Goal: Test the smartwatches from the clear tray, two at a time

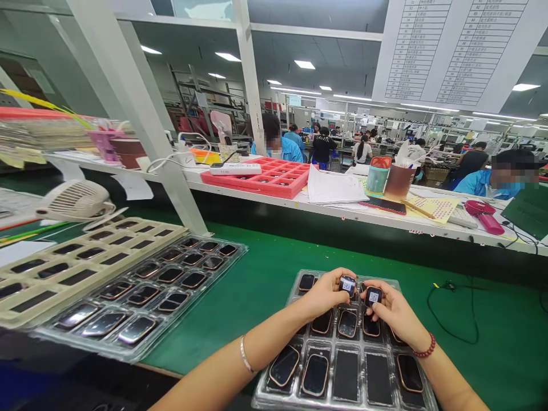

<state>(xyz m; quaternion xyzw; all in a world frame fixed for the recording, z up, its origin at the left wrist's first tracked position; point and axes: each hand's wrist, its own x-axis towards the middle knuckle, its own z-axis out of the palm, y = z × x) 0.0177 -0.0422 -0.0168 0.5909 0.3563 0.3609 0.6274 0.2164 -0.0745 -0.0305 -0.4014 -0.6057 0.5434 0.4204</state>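
My left hand [329,294] is closed on a small dark watch body [347,285] whose lit screen shows a QR code. Beside it my right hand [391,311] grips a second watch body [374,297], also showing a QR code. Both are held just above the far part of a clear plastic tray [302,342]. In this tray lie several rounded watch bodies with gold rims, such as one at the front [315,374]. Two pockets in the front row, between the watches, hold no watch. My forearms cover parts of the tray's sides.
To the left are another clear tray [141,355] of watches and a beige foam tray [12,321]. A white fan [75,200] stands behind them. The shelf holds a red foam tray [295,188] and cups. A black cable [454,341] lies at right. Several people sit beyond.
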